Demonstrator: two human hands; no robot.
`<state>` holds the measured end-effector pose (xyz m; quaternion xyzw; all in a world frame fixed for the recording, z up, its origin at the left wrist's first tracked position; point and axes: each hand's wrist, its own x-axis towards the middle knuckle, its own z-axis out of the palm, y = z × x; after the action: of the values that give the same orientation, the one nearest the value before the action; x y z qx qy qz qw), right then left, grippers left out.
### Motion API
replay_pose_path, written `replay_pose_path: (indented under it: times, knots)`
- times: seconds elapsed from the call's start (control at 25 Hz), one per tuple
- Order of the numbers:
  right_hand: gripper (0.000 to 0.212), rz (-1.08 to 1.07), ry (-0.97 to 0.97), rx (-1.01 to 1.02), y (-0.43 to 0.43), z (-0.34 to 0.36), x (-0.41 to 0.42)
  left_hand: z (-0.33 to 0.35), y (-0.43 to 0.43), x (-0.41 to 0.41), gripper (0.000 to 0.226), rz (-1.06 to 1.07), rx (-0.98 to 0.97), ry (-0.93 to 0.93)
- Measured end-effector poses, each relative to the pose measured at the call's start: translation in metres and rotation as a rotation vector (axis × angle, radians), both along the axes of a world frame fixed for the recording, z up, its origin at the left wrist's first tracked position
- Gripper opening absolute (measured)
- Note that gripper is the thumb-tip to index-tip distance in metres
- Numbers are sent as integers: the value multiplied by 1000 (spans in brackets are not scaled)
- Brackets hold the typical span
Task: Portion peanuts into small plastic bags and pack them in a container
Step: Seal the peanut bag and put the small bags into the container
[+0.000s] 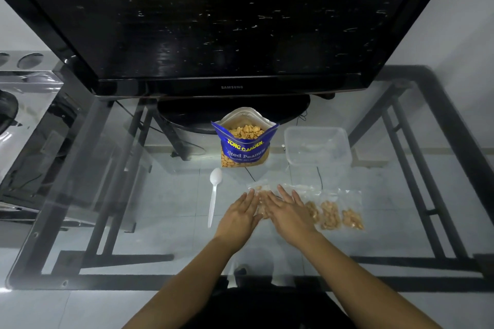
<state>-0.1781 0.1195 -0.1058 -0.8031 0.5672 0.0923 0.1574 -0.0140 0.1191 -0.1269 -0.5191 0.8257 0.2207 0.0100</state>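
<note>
Your left forearm (199,278) and right forearm (347,275) are bare and reach in from the near edge, converging toward the middle. Your left hand (238,218) lies palm down, fingers straight and close together, pointing far and slightly right. Your right hand (288,212) lies just beside it, also palm down, fingers straight and a little spread, angled far and left.

Glass tabletop (160,195) on black metal frame (112,258) lies under the left hand (238,218) and right hand (288,215). Samsung television (213,21) stands beyond them. Pale tiled floor (40,310) shows below; white wall (467,35) beyond the right hand.
</note>
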Motion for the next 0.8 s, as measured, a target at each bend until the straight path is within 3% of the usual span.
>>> replay_pose_path:
  times: [0.16, 0.36, 0.48, 0.6, 0.68, 0.8]
  knots:
    - [64, -7, 61, -136, 19, -7, -7, -4, 3, -3, 54, -80, -19, -113]
    - [56, -35, 46, -188, 25, -6, -12, 0, 2, -7, 53, -130, -41, -141]
    - [47, -104, -131, -245, 15, 3, -16, 17, -1, -6, 54, -46, -76, 58]
    - [40, -243, -399, -270, -11, 28, -16, 50, -23, 7, 45, 25, -431, 324]
    - [47, -292, -495, -285, -37, 53, -12, 82, -54, 21, 49, 153, -550, 347]
    - [64, -301, -566, -232, -83, 84, -5, 114, -106, 42, 74, 339, -297, 243]
